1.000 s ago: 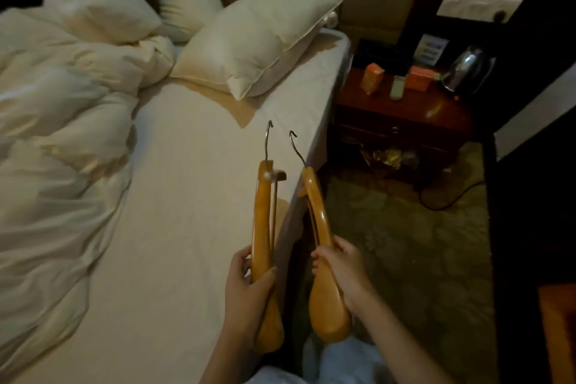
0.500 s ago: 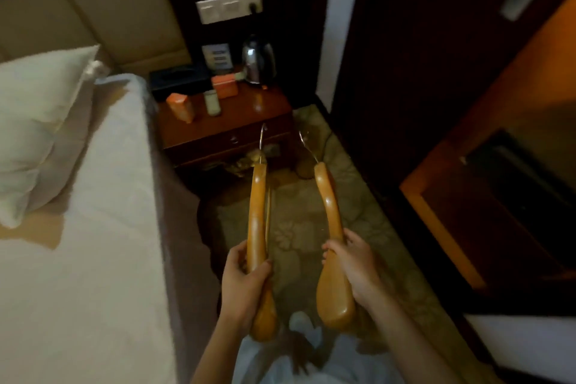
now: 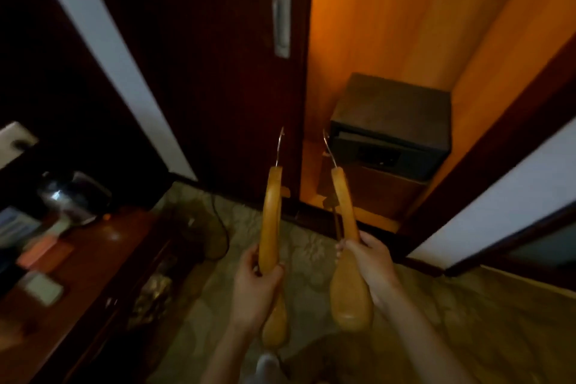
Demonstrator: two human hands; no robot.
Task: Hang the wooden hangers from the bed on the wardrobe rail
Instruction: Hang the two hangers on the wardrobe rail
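I hold two wooden hangers edge-on, metal hooks pointing away from me. My left hand (image 3: 255,287) grips the left hanger (image 3: 270,221) around its lower arm. My right hand (image 3: 371,262) grips the right hanger (image 3: 343,206) the same way. Both hangers point toward the open wardrobe (image 3: 389,25), whose orange wooden interior is lit. The wardrobe rail is out of view above the frame. The bed is not in view.
A dark safe (image 3: 392,125) sits on a low shelf inside the wardrobe. The dark sliding door (image 3: 218,72) with a metal handle (image 3: 281,24) stands left of the opening. A bedside table (image 3: 78,274) with a kettle (image 3: 67,196) is at the left. Patterned carpet (image 3: 311,259) lies below.
The view has swung right from the bed, past the bedside table, to the open wardrobe. Both hands keep the same hold on the hangers.
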